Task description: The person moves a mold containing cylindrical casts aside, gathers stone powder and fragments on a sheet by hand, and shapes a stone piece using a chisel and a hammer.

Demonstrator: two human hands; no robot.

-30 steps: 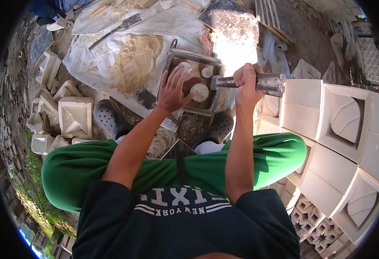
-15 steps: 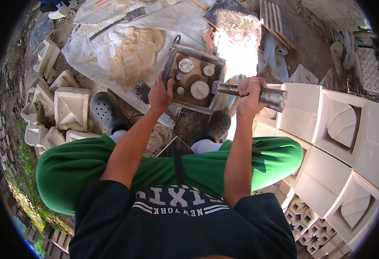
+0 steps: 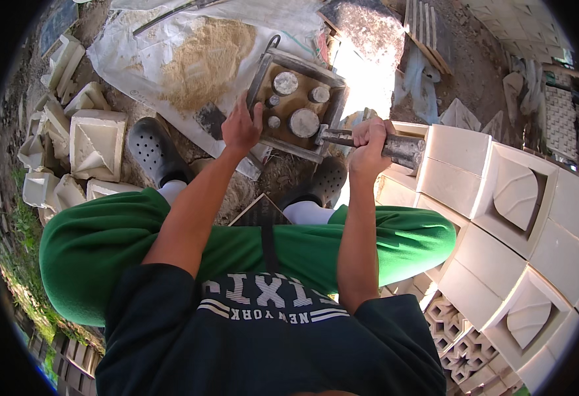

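A square, box-like wooden frame [image 3: 312, 70], tilted slightly, lies on the ground between my feet. Brown sandy material fills it, with round grey discs standing in it, two of them large: a disc [image 3: 303, 123] near the right wall and another disc [image 3: 285, 83] near the far-left side. My left hand [image 3: 242, 127] grips the frame's left wall, thumb apart from the fingers. My right hand [image 3: 369, 146] is closed around a grey, crusted bar-like tool [image 3: 405, 150] with a thick rounded end. Its narrow end meets the frame's right wall; the grasped part is hidden.
A sand pile [image 3: 200, 63] lies on a white sheet [image 3: 128, 43] beyond my left hand. Pale cast blocks [image 3: 98, 145] are heaped at left. Stacked hollow blocks [image 3: 454, 155] stand close by my right arm. My dark clogs [image 3: 157, 152] flank the frame.
The tool's thick end has swung slightly left and nearer with my right hand, its narrow end shifting along the frame's right wall. My left hand stays on the frame. The whole view has shifted slightly.
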